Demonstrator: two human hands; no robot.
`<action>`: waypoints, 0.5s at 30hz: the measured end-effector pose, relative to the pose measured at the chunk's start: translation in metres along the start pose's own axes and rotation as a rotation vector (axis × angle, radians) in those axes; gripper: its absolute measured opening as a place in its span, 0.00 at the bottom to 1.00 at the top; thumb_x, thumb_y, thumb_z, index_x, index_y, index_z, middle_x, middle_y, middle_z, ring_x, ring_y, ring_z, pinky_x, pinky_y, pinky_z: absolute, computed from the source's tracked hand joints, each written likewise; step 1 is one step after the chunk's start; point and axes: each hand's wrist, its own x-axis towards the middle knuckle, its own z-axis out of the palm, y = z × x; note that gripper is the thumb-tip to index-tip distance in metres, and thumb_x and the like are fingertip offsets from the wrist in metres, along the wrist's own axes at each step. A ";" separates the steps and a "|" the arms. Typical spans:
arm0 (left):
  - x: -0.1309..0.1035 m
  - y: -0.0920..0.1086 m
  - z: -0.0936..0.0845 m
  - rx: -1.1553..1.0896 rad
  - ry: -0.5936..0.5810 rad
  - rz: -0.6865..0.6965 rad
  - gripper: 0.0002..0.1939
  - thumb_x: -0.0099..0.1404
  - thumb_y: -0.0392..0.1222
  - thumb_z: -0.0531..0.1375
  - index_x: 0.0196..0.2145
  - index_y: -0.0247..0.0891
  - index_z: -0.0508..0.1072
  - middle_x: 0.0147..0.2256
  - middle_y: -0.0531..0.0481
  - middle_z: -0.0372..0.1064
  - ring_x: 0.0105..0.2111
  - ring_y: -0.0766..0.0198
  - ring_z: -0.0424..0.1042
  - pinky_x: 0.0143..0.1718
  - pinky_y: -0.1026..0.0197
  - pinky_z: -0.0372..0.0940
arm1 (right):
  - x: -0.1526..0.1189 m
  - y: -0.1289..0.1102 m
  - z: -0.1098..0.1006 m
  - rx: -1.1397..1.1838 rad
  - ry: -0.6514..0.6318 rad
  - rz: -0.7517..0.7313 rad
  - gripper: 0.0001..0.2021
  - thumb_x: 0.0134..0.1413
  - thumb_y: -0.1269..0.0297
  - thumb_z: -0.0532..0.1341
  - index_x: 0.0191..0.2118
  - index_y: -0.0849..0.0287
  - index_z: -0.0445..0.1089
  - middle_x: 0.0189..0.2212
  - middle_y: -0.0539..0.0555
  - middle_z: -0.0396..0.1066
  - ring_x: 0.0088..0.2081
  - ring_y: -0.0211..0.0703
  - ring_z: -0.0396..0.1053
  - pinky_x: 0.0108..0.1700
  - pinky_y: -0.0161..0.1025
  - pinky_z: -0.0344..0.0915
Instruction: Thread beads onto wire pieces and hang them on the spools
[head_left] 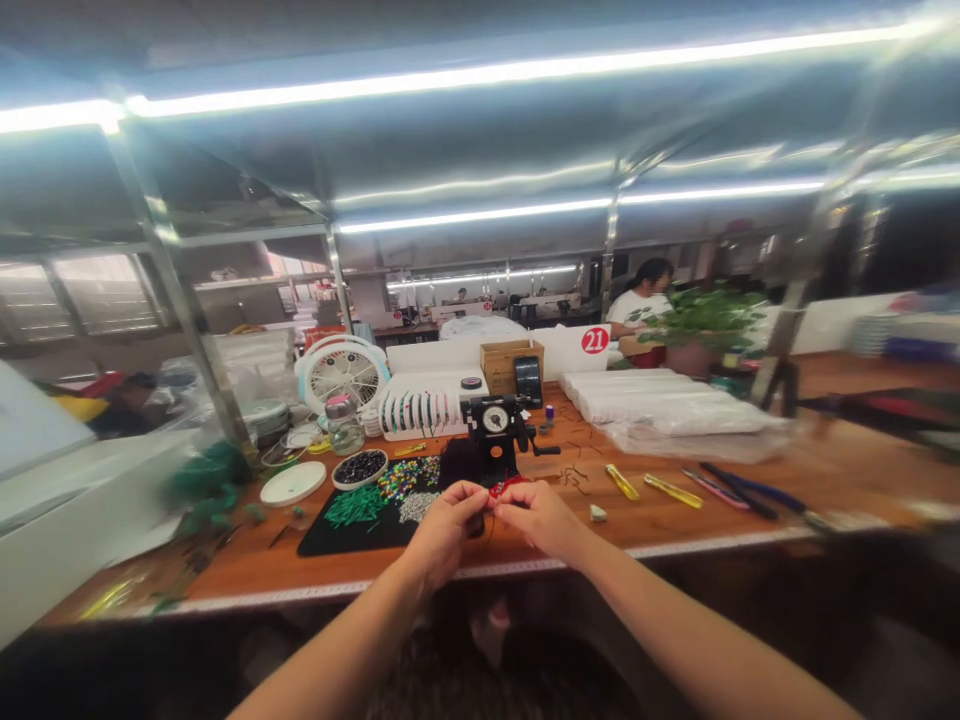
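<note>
My left hand (448, 520) and my right hand (541, 515) are close together above the table's front edge, fingertips pinched on a thin red wire or thread (507, 487). Just behind them stands a black hand-cranked machine (499, 430) with a round dial. To the left, a black mat (319, 538) carries green tube pieces (355, 506), multicoloured beads (399, 480) and silvery beads (418, 507). A white bowl (337, 484) of black beads sits at the mat's back edge.
On the left are a white lid (293, 483), a glass jar (344, 430) and a fan (343, 380). A white spool rack (421, 408) stands behind. Rightward lie yellow-handled tools (673, 491), pliers (739, 490) and plastic-wrapped rolls (667, 405). A person (637, 305) sits beyond, near a plant (701, 315).
</note>
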 end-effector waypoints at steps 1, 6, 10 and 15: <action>0.001 0.000 -0.001 0.038 -0.009 0.017 0.12 0.51 0.46 0.63 0.26 0.35 0.66 0.24 0.51 0.66 0.22 0.69 0.62 0.25 0.65 0.56 | 0.000 0.001 0.000 0.007 -0.005 0.006 0.09 0.47 0.67 0.56 0.20 0.60 0.67 0.11 0.43 0.55 0.14 0.31 0.52 0.20 0.31 0.48; -0.005 0.009 -0.010 0.381 0.050 0.311 0.12 0.54 0.43 0.63 0.36 0.39 0.70 0.30 0.51 0.67 0.33 0.62 0.65 0.37 0.59 0.59 | 0.004 0.007 -0.001 0.051 0.003 0.060 0.09 0.46 0.66 0.57 0.19 0.61 0.66 0.11 0.43 0.55 0.13 0.30 0.52 0.17 0.30 0.46; -0.017 0.016 -0.014 1.132 -0.047 0.838 0.08 0.59 0.33 0.57 0.36 0.41 0.72 0.36 0.47 0.68 0.40 0.58 0.63 0.44 0.53 0.57 | 0.006 0.011 -0.002 0.099 0.030 0.106 0.09 0.46 0.62 0.58 0.23 0.62 0.69 0.12 0.44 0.57 0.12 0.30 0.52 0.14 0.30 0.45; -0.017 0.009 -0.009 1.256 -0.088 0.860 0.07 0.57 0.32 0.61 0.33 0.41 0.74 0.35 0.49 0.67 0.37 0.60 0.65 0.39 0.57 0.61 | 0.007 0.011 0.000 0.128 0.031 0.097 0.09 0.46 0.62 0.58 0.22 0.61 0.69 0.10 0.43 0.54 0.12 0.30 0.50 0.14 0.30 0.44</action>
